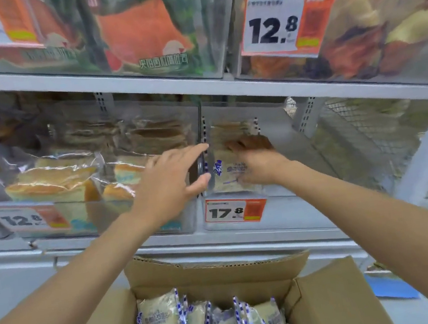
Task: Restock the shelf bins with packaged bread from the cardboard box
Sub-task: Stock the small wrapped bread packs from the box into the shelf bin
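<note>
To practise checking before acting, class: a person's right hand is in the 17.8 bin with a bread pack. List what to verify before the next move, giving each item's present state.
1. Bread pack inside the 17.8 bin: ok.
2. Its label faces front: ok.
3. Right hand grips the pack: cannot tell, blurred.
4. Left hand empty, fingers straight: ok.
5. Cardboard box holds spare packs: ok.

The right hand [254, 161] is blurring inside the bin [291, 205], hiding its grip. The cardboard box [337, 307] is running off the bottom edge.
</note>
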